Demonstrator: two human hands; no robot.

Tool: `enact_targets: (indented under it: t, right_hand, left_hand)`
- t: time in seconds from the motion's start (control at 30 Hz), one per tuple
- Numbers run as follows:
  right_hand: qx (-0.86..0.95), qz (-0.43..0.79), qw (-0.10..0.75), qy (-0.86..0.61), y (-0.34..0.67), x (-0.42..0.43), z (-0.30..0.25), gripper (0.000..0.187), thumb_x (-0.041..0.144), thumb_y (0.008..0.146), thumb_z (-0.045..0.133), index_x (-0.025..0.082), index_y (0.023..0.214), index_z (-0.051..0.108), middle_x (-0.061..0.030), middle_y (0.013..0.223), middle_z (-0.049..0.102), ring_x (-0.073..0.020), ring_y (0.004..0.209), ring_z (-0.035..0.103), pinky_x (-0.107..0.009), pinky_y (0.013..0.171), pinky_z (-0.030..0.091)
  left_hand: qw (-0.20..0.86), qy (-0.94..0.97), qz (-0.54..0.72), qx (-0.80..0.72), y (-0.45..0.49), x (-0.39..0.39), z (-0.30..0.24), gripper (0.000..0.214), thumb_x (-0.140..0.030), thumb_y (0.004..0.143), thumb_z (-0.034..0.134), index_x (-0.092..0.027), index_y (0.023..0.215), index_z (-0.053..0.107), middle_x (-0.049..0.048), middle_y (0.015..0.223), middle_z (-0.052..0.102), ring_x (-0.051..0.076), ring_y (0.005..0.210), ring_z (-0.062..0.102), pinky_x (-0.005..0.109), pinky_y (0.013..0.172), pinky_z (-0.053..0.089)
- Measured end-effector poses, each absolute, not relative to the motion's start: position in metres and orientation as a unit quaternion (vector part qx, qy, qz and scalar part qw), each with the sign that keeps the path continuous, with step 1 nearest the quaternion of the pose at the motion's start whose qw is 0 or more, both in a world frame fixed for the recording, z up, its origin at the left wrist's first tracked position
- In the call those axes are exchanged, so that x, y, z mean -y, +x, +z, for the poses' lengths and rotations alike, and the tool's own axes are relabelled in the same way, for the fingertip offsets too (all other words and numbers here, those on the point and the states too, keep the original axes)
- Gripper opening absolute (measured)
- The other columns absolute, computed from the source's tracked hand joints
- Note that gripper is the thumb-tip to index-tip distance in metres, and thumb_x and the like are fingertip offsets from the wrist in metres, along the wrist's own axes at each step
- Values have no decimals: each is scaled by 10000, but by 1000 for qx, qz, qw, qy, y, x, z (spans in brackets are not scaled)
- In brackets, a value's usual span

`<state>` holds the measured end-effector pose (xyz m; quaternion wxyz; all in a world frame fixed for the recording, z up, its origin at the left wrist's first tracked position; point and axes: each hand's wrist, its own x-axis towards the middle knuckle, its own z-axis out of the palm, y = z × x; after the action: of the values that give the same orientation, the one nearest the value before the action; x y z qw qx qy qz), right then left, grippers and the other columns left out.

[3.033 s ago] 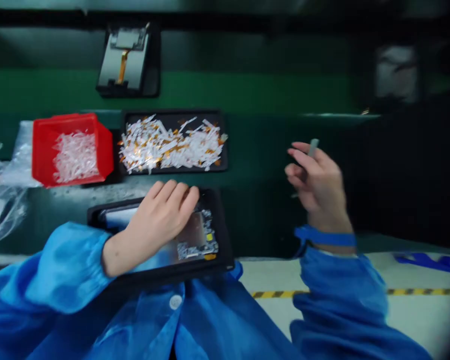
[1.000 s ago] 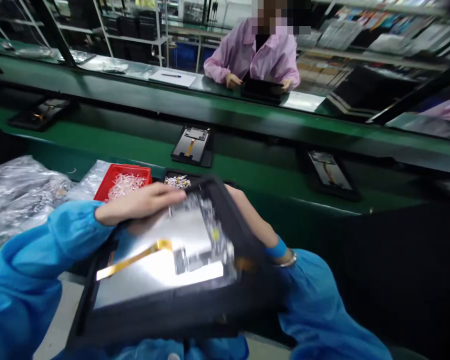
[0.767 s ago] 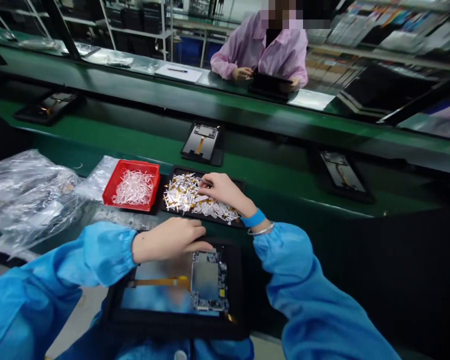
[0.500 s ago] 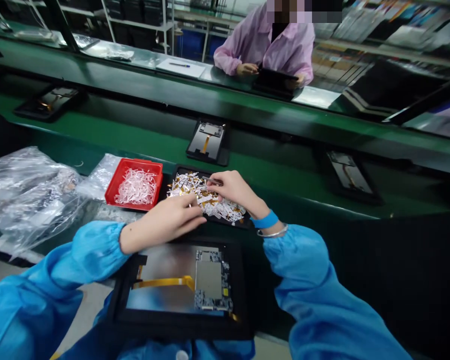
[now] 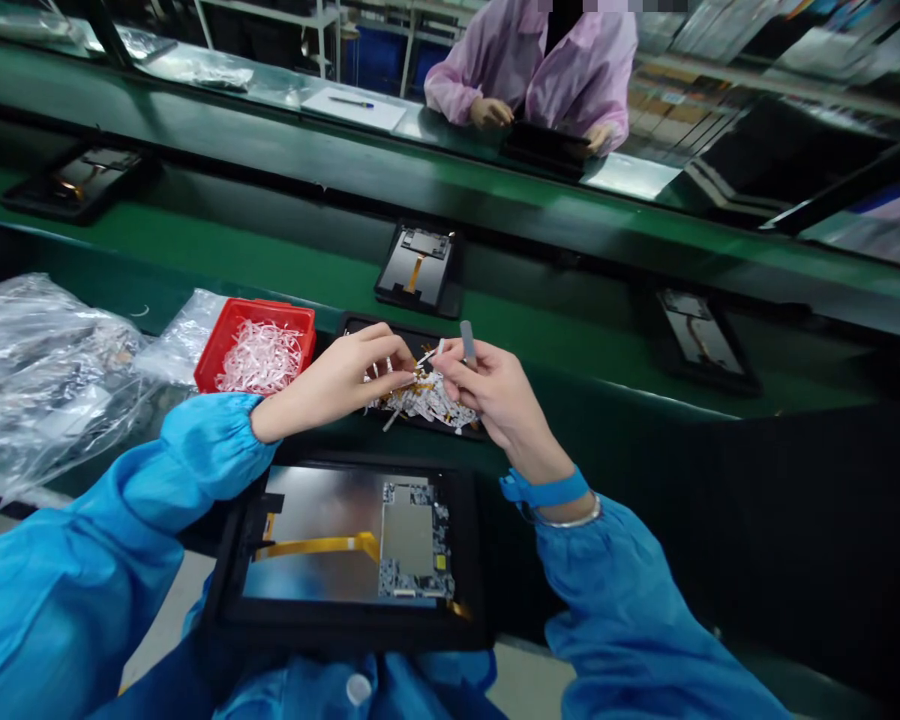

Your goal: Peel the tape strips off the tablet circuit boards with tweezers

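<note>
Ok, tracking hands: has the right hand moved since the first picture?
Yes, leftward: the right hand now sits over the black scrap tray, not right of it.

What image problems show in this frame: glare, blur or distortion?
In the head view, the wide lens bends and tilts the green bench, glare streaks the silver panel, the shelves behind look soft, and the black board at right sinks almost into shadow.

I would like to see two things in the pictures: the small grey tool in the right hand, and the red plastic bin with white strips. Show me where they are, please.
Small grey tool point(image 5: 468, 343): head view, on its upper end.
Red plastic bin point(image 5: 211, 350): head view, on its left wall.
</note>
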<state>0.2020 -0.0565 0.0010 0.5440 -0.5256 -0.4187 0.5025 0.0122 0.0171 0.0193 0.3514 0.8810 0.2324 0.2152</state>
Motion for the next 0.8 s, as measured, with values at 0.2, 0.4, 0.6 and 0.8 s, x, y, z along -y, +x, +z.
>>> enact_targets:
  t: [0.2, 0.4, 0.6, 0.8]
  right_hand:
    - [369, 530, 573, -504, 192, 54, -9, 507, 563, 653, 820, 196, 641, 469, 106, 449, 375, -4, 362, 222, -164, 332, 141]
    - [381, 478, 626, -483, 182, 67, -2, 403, 512, 648, 841, 187, 690, 606, 58, 604, 523, -10, 403, 376, -170, 372, 293]
    - [573, 295, 581, -496, 186, 97, 1, 50, 248, 801, 766, 242, 768, 730, 7, 861, 662, -59, 491, 558, -241, 469, 498]
    - [744, 112, 417, -510, 199, 135, 0, 183, 82, 868, 661, 261, 874, 700, 0, 873, 717, -125, 786, 685, -230, 629, 552]
  left_hand:
    - [453, 821, 235, -255, 25, -18, 14, 174, -332, 850, 637, -165, 896, 660, 13, 875, 591, 115, 785, 564, 228, 717, 447]
    - [585, 737, 233, -245, 31, -6, 24, 235, -380, 833, 645, -149, 795, 626, -8, 781, 601, 99, 725, 552, 220, 650, 417]
    - [693, 667, 117, -246, 21, 2, 18, 183, -305, 762, 673, -144, 677, 655, -32, 596, 560, 54, 534, 454, 198, 539, 352]
    - [700, 652, 15, -289, -13, 20, 35, 193, -294, 731, 667, -165, 588, 665, -41, 495, 487, 63, 495, 434, 204, 500, 313]
